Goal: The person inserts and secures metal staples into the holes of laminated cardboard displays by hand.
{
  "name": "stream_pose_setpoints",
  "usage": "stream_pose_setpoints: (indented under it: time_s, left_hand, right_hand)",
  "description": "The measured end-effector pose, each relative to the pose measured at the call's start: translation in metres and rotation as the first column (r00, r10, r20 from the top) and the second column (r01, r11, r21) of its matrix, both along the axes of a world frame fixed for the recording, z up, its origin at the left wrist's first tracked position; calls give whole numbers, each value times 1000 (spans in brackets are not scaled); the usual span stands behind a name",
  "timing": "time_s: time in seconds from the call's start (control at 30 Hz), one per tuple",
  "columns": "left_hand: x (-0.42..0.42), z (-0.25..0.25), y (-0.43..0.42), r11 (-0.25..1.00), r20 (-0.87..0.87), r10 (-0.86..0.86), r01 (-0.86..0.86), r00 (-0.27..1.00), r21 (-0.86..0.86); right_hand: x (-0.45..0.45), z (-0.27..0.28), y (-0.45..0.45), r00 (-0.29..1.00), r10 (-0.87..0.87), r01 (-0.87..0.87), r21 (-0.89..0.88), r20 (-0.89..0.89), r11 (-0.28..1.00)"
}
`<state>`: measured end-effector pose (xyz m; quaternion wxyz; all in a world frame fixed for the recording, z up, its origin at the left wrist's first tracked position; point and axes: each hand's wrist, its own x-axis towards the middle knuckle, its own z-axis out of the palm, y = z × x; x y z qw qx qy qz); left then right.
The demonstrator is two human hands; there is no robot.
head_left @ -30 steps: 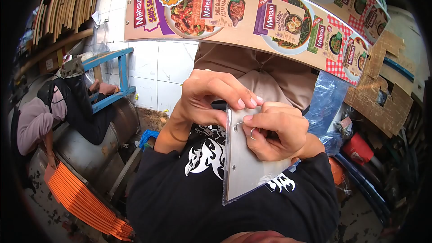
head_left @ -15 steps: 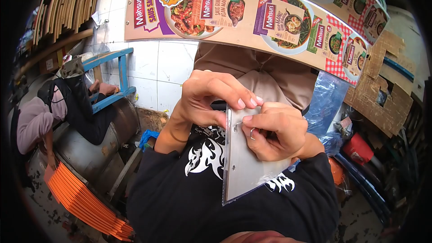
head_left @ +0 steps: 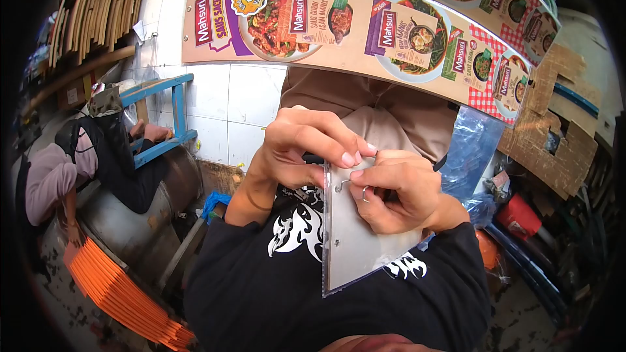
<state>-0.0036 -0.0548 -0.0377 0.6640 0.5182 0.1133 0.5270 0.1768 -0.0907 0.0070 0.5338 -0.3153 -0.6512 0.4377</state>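
Observation:
A pale flat panel (head_left: pixel 362 251) with a clear plastic edge and small holes is tilted up in front of my chest. My left hand (head_left: pixel 310 143) is closed on the panel's upper left edge, thumb on one side and fingers over the top. My right hand (head_left: pixel 407 192) pinches a small bent metal wire hook (head_left: pixel 366 193) between thumb and fingers. One end of the hook lies at a hole near the panel's left edge; how deep it goes in is hidden. My right fingers also touch the panel's face.
Printed food display boards (head_left: pixel 352 26) lie ahead over my lap. A blue frame (head_left: pixel 156 91) and a metal drum (head_left: pixel 140 212) stand left, with another person (head_left: pixel 59 176) there touching a stack of orange sheets (head_left: pixel 124 293). Cardboard (head_left: pixel 554 130) and clear plastic (head_left: pixel 473 146) are right.
Almost nothing differs. My left hand has shifted very slightly on the panel's edge, and the view has moved a little. Both hands keep their grip.

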Motion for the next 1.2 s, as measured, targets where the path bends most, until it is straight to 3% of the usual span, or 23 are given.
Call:
stream_pose_setpoints:
  time_s: [0.13, 0.23, 0.3, 0.37, 0.43, 0.57, 0.7, 0.73, 0.77, 0.8, 0.9, 0.97, 1.07, 1.1, 1.13, 1.2]
  left_hand:
    - [-6, 9, 2, 999, -87, -31, 34, 996, 35]
    - [-14, 11, 2, 994, -172, -20, 38, 985, 99]
    - [-17, 2, -1, 994, -181, 53, -34, 982, 106]
    - [-23, 1, -3, 995, -204, 70, -54, 976, 83]
    - [-27, -9, -3, 979, -256, 193, -170, 947, 109]
    - [-42, -23, -3, 983, -287, 173, -149, 942, 103]
    - [-54, -43, -6, 969, -395, 245, -238, 885, 67]
    - [-57, -47, -11, 967, -424, 207, -249, 882, -45]
    - [-58, -50, -11, 969, -452, 214, -248, 866, -16]
    - [-60, -54, -15, 955, -504, 221, -291, 835, -63]
    - [-67, -57, -24, 924, -585, 194, -347, 788, -160]
    - [-68, -54, -27, 906, -613, 163, -363, 773, -216]
    - [-60, -47, -26, 866, -628, 155, -411, 762, -284]
    - [-59, -46, -24, 869, -626, 155, -407, 764, -282]
    - [-59, -45, -22, 874, -633, 155, -404, 759, -271]
    - [-58, -42, -22, 881, -639, 150, -395, 755, -260]
  right_hand:
    - [11, 2, 3, 999, -40, 40, -113, 1, 993]
    - [29, 1, 13, 970, -231, 235, -59, 78, 970]
    - [50, 1, 14, 966, -254, 253, -314, 38, 915]
    - [76, 6, 24, 980, -193, 153, -463, -40, 873]
    - [103, 3, 29, 974, -205, 223, -504, 92, 834]
    - [150, -5, 25, 939, -249, 339, -527, 236, 779]
    - [223, -29, 5, 908, -145, 382, -638, 393, 669]
    - [241, -30, -1, 902, -12, 346, -705, 431, 619]
    - [258, -30, -8, 883, 125, 316, -770, 452, 555]
    - [273, -29, -15, 882, 119, 319, -764, 456, 561]
    - [310, -29, -40, 899, 26, 362, -775, 437, 518]
    - [325, -41, -64, 894, -292, 444, -766, 340, 465]
    - [332, -76, -91, 763, -627, 519, -726, 156, 451]
    - [331, -87, -96, 677, -727, 572, -701, 110, 427]
    - [333, -97, -101, 673, -731, 575, -698, 108, 426]
    - [342, -112, -113, 218, -953, 889, -446, 211, 105]
